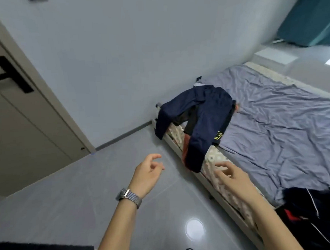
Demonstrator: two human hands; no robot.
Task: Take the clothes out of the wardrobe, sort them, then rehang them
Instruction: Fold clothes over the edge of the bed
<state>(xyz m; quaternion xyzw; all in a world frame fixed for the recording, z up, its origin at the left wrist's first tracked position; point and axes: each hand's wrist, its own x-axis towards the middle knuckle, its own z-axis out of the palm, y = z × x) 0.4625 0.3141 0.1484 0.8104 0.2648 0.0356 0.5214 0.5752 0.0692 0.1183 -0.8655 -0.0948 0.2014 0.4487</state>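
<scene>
1. At the bed's (pixel 283 120) near-left corner: navy clothes pile (pixel 201 114) is lying there, sleeve and trouser leg hanging over the edge.
2. Left hand (pixel 147 174) is hovering over the floor (pixel 60 203), fingers loose, holding nothing.
3. Right hand (pixel 231 175) is hanging beside the bed edge, fingers spread, empty.
4. Second dark pile (pixel 313 203) is sitting at the near edge.

Door (pixel 20 118), grey floor (pixel 69 193), teal curtain (pixel 310 17)

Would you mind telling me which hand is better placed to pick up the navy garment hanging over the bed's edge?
The right hand: its open fingers reach near the navy garment and its hanging leg. The left hand, also empty, hovers farther away over the floor.
</scene>
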